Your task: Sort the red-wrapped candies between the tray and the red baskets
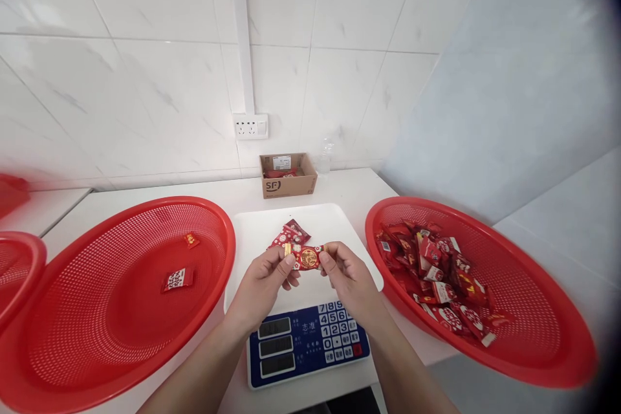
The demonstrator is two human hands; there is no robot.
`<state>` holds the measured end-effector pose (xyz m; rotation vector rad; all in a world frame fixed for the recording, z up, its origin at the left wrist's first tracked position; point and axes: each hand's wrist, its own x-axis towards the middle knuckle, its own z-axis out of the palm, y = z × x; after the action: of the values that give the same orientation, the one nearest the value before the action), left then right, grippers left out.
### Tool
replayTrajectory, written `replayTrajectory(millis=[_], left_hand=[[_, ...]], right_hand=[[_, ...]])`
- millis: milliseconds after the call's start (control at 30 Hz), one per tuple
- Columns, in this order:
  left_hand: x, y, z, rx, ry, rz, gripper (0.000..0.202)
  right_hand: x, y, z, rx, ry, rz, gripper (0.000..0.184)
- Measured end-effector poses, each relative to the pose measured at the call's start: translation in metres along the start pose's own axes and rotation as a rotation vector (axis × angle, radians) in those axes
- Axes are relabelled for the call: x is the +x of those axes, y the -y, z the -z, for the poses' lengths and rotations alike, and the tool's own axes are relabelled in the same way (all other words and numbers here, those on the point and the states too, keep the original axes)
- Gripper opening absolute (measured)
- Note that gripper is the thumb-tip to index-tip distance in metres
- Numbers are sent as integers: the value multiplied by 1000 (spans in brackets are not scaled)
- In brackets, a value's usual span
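Between my two hands I hold a small red and gold wrapped candy packet [306, 258] by its two ends. My left hand [266, 281] is closed, its thumb and finger pinching the left end. At the right end, the thumb and fingers of my right hand [347, 275] are pinched on the same packet. Below the hands is a digital scale with a white tray [334, 226] and a blue keypad panel [310, 343]. Behind the held packet, further red candy packets [295, 231] lie on the tray, partly hidden by it.
On the left stands a red perforated basket [130, 343] with two packets inside. At right, another red basket [548, 343] holds many red packets. A cardboard box [290, 187] with red packets sits at the back. Another red basket [22, 246] shows at the left edge.
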<state>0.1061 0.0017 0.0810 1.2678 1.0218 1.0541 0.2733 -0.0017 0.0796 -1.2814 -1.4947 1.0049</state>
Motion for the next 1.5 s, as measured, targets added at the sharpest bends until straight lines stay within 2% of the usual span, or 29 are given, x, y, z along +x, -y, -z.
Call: replayTrajectory(millis=[200,367,567,700,833,1033,1267,1500], left_hand=[[1,0,0,33,17,-14,25],[2,2,-1,53,-19,-73,24],[1,1,-1,56,-19,-58,24],[-1,2,-5,-27,-36,-63,23],[-3,1,-10,-139,-71,-45,26],[-1,-5,-11,-136,-81,-41,29],[1,-1,-9,-197,-97,-39,28],[-2,-1,-10,-66,-131,-51,30]], right_hand=[[0,2,1,28,-50,30,25],[-2,3,2,8,-25,37,23],[-3,3,0,41,-7,45,22],[-4,3,0,63,-39,115,24],[-3,0,0,126,-67,76,26],[-1,-1,6,250,66,-30,30],[-9,11,8,111,314,-42,34],[-11,12,4,74,277,-19,30]])
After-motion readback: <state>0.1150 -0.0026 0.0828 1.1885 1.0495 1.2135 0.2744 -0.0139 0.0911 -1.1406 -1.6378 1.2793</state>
